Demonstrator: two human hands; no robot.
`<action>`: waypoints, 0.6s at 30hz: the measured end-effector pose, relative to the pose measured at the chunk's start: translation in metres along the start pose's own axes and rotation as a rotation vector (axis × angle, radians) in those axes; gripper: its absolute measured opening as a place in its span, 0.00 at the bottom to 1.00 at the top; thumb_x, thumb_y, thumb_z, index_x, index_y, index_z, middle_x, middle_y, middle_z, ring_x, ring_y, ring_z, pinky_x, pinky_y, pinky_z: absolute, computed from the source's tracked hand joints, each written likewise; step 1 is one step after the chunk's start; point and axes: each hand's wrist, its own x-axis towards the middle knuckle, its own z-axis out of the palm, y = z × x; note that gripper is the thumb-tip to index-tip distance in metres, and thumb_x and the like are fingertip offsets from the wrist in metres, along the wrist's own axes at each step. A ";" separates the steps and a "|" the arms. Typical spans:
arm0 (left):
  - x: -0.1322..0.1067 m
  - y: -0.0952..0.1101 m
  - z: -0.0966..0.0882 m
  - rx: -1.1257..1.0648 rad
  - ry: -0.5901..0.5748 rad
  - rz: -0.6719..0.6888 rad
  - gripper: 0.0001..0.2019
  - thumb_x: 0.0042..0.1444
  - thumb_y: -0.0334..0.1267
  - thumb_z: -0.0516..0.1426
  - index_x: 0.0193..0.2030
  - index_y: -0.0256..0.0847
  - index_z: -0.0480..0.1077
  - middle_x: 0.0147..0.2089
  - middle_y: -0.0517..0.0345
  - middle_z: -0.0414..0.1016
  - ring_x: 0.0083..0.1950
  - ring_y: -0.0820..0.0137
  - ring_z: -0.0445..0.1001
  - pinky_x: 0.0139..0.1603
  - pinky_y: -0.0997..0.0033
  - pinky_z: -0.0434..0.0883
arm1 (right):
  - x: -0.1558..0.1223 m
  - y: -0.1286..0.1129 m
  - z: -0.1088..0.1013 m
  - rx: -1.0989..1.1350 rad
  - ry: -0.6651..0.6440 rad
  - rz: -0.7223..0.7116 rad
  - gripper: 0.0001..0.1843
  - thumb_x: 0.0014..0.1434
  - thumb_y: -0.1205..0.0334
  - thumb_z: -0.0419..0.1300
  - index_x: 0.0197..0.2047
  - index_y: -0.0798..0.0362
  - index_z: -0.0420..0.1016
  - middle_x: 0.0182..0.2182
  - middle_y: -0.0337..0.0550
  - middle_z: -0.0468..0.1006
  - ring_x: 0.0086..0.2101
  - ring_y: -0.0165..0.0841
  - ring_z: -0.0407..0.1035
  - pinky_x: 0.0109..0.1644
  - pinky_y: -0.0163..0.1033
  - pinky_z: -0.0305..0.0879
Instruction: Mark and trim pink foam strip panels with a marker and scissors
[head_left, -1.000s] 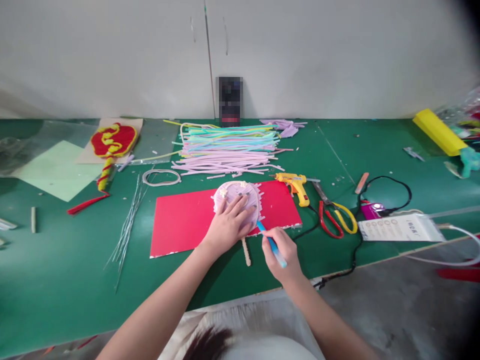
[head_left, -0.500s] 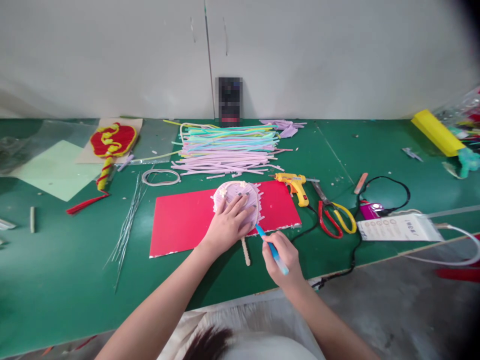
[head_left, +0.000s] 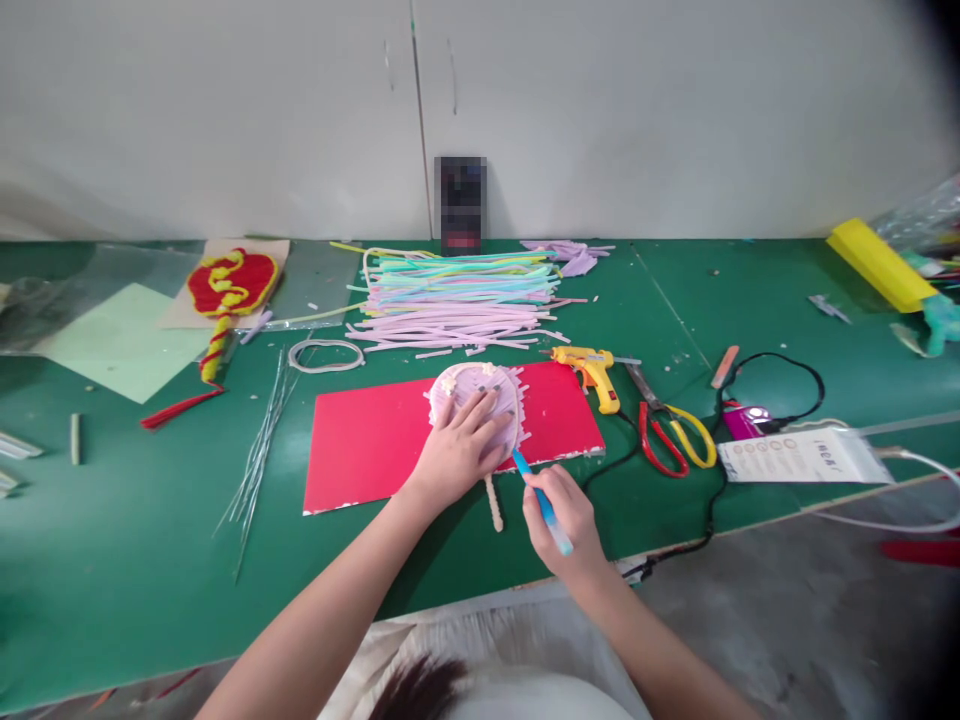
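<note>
A round lilac fan [head_left: 466,385] made of fuzzy pipe-cleaner strips lies on a red board [head_left: 367,435]. Strip ends stick out past its right rim, and a cream twisted handle [head_left: 493,503] points toward me. My left hand [head_left: 459,450] rests flat on the fan with its fingers spread, covering much of the lower middle. Between the fingers of my right hand [head_left: 568,520] is a slim blue pen-shaped tool [head_left: 548,515]. Its tip is at the fan's lower right edge; whether it touches cannot be made out.
Pastel pipe cleaners [head_left: 457,300] lie behind the board. To the right are a yellow glue gun [head_left: 589,368], scissors [head_left: 664,425], a black cable [head_left: 709,515] and a white power bank [head_left: 802,457]. Leftward lie thin wires [head_left: 259,445], a wire coil [head_left: 326,343] and a red-and-yellow fan [head_left: 232,285].
The view has shifted slightly. The back end of the blue tool has swung a little to the left in my right hand, while my left hand stays on the fan.
</note>
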 end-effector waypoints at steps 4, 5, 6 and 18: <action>0.000 0.000 0.000 -0.003 -0.013 -0.010 0.20 0.64 0.41 0.52 0.61 0.44 0.67 0.70 0.50 0.57 0.71 0.58 0.55 0.70 0.45 0.47 | 0.001 -0.001 -0.001 0.012 -0.013 -0.013 0.09 0.61 0.75 0.51 0.36 0.50 0.64 0.26 0.39 0.67 0.28 0.33 0.63 0.34 0.37 0.66; 0.000 0.000 0.000 -0.005 -0.014 -0.011 0.20 0.64 0.41 0.52 0.61 0.44 0.67 0.70 0.50 0.57 0.71 0.58 0.56 0.70 0.45 0.48 | 0.002 0.000 -0.001 0.017 -0.001 -0.003 0.09 0.61 0.75 0.51 0.37 0.50 0.65 0.26 0.39 0.67 0.28 0.33 0.63 0.34 0.37 0.66; 0.000 0.000 -0.001 -0.007 -0.014 -0.010 0.20 0.63 0.40 0.52 0.61 0.44 0.67 0.70 0.50 0.57 0.71 0.59 0.56 0.70 0.45 0.48 | 0.004 0.002 -0.002 0.019 0.017 0.008 0.09 0.61 0.75 0.51 0.37 0.50 0.65 0.27 0.39 0.68 0.29 0.33 0.64 0.34 0.37 0.66; 0.000 -0.001 -0.002 -0.022 -0.027 -0.002 0.20 0.64 0.41 0.52 0.62 0.44 0.66 0.70 0.49 0.57 0.71 0.57 0.55 0.70 0.44 0.47 | 0.019 0.016 0.007 -0.035 0.084 0.068 0.07 0.61 0.72 0.52 0.36 0.50 0.66 0.27 0.41 0.72 0.29 0.35 0.69 0.35 0.38 0.67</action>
